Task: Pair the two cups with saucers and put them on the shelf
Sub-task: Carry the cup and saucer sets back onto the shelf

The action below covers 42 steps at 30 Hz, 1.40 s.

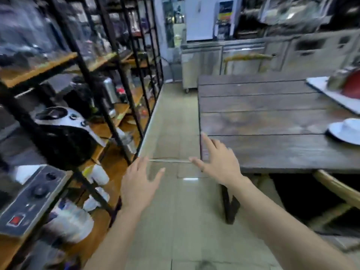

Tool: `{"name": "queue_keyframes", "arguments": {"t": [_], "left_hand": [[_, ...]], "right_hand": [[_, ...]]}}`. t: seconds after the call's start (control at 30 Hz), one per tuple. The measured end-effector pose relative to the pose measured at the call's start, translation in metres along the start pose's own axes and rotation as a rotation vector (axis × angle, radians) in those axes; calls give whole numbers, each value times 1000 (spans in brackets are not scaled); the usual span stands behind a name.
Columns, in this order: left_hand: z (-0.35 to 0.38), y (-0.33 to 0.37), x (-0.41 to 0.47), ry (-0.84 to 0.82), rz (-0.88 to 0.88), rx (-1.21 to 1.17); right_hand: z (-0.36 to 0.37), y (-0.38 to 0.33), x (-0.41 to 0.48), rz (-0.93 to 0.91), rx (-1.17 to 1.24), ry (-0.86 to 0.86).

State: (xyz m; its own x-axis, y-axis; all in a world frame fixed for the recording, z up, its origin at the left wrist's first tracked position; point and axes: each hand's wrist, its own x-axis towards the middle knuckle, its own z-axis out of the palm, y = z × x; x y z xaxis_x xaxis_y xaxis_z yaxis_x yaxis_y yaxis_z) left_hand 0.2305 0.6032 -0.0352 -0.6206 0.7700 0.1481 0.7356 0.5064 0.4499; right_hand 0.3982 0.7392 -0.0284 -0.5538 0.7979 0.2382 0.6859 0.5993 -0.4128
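Both hands are empty. The left hand [139,178] hangs over the floor between the shelf [109,133] and the counter [272,121], fingers spread apart. The right hand [218,160] reaches toward the counter's near left corner, fingers also apart and clamped on nothing; it looks to be at or just over the counter's edge, though blur makes contact hard to judge.

One cup [353,126] sits upside down on a saucer [340,136] near the counter's right edge, partly cut off by the frame. So one pair appears already made but is still on the counter, not on the shelf. A white tray [335,95] farther back along the right edge carries a red thing and a metal one.

On the shelf's lower boards stand some white cups [100,174], too blurred to say whether any sits on a saucer, so the second pair may or may not be shelved already.

At the least, the visible pair remains to be carried to the shelf.
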Motion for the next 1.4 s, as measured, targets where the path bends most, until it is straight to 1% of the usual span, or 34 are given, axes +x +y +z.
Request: {"name": "queue_keyframes", "arguments": {"t": [0.2, 0.27, 0.4, 0.5, 0.67, 0.77, 0.87, 0.93, 1.03, 1.1, 1.13, 1.17, 1.23, 1.27, 1.37, 1.4], "left_hand": [[100, 140, 66, -168, 217, -147], [130, 187, 85, -239, 269, -189], [175, 278, 108, -342, 376, -250], [202, 338, 115, -402, 480, -248], [243, 421, 125, -501, 564, -186], [272, 465, 132, -529, 560, -154], [304, 504, 136, -546, 569, -54], [325, 529, 136, -580, 545, -18], [356, 558, 135, -637, 499, 36], [375, 574, 134, -670, 462, 27], [383, 581, 134, -691, 412, -8], [391, 587, 134, -721, 340, -82], [405, 596, 133, -783, 136, -290], [413, 599, 133, -796, 36, -357], [429, 602, 136, -812, -157, -429], [431, 603, 138, -839, -238, -492]], "right_hand": [[-65, 145, 14, 275, -78, 132], [-86, 189, 16, 376, -121, 147], [-122, 268, 13, 584, -129, 182], [-143, 319, 9, 713, -135, 225], [-171, 397, 10, 871, 87, 314], [-183, 450, 20, 917, 191, 327], [-189, 504, 35, 947, 314, 329], [-191, 538, 46, 967, 388, 302], [-189, 580, 57, 1009, 447, 217], [-184, 601, 62, 1030, 494, 172], [-180, 609, 63, 1041, 527, 160], [-177, 616, 64, 1051, 560, 154], [-171, 627, 63, 1038, 626, 141], [-169, 631, 64, 1039, 673, 129], [-161, 644, 65, 1046, 824, 75], [-160, 648, 67, 1060, 878, 49]]}}
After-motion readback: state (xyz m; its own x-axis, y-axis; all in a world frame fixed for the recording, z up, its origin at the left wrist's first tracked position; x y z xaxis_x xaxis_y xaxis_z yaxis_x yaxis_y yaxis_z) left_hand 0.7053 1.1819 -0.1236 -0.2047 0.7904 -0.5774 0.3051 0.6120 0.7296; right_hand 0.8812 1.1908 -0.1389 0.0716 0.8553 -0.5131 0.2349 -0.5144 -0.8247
